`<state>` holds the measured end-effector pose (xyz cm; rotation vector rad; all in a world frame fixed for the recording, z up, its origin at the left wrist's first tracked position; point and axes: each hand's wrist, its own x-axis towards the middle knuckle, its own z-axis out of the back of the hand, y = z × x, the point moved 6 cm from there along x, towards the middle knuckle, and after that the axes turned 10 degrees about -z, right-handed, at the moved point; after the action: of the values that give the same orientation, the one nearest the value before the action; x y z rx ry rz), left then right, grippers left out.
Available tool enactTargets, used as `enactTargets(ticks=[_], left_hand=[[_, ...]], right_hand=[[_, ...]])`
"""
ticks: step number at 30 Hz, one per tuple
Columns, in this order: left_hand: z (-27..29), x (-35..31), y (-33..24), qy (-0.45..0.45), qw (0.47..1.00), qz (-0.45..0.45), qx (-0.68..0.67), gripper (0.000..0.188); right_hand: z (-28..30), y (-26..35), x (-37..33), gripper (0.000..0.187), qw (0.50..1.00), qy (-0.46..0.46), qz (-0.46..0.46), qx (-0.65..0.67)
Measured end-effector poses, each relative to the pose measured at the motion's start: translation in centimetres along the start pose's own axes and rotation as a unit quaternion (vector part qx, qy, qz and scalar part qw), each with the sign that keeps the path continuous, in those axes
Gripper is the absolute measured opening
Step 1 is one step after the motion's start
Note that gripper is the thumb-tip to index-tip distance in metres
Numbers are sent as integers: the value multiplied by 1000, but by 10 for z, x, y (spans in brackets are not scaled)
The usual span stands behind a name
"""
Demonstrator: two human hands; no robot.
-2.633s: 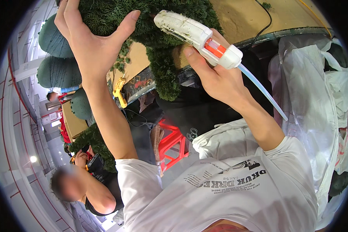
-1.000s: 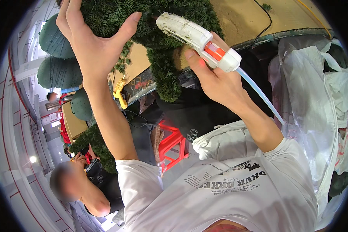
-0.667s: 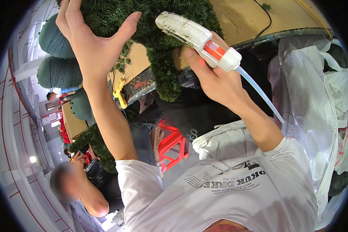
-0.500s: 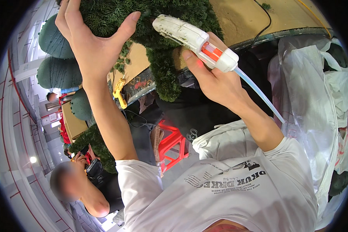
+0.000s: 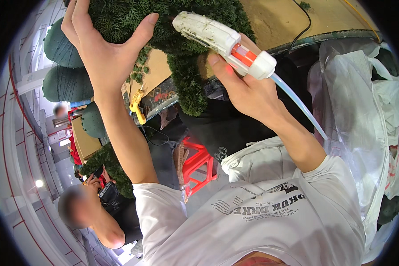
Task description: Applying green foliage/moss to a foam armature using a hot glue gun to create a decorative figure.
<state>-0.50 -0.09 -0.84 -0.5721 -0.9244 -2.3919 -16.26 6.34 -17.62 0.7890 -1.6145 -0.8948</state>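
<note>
- Head view: the left hand (image 5: 104, 62) is spread wide, thumb well away from the fingers, and nothing shows in its grasp. Its fingertips run to the upper edge, so I cannot tell whether they touch the greenery (image 5: 124, 20) behind them.
- The right hand (image 5: 257, 95) is closed around the handle of a white glue gun (image 5: 213, 34), thumb on the near side. Most of the handle is hidden by the hand.
- The glue gun is tilted, its front end at the greenery, its rear toward the lower right; whether the tip touches is hidden.
- A pale glue stick (image 5: 299, 106) juts from its rear, above the right forearm.
- The greenery lies at the table's (image 5: 279, 22) near edge, one tuft (image 5: 188, 84) hanging over.
- A yellow tool (image 5: 137, 108) sits at that edge, right of the left forearm.
- Below is a red stool (image 5: 197, 166); plastic bags (image 5: 354, 102) are at the right.
- At the lower left is a co-worker (image 5: 108, 226).
</note>
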Motion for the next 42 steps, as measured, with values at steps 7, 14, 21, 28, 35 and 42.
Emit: enactTargets(ticks=[7, 14, 21, 28, 35, 42], left_hand=[[-1, 1, 1, -7, 1000, -7, -15, 96], [-1, 0, 0, -8, 1000, -9, -11, 96], [0, 0, -2, -2, 1000, -6, -7, 97], [0, -1, -1, -12, 1000, -11, -11, 96], [-1, 1, 0, -4, 1000, 0, -13, 97], [-1, 0, 2, -3, 1000, 0, -12, 99]], right_hand=[[1, -7, -1, 12, 999, -4, -41, 3], [2, -4, 0, 12, 999, -7, -46, 13], [1, 0, 1, 12, 1000, 6, 8, -10], [2, 1, -1, 12, 1000, 1, 8, -24], [2, -2, -3, 19, 997, 38, -54, -25], [3, -2, -2, 11, 1000, 3, -13, -19]])
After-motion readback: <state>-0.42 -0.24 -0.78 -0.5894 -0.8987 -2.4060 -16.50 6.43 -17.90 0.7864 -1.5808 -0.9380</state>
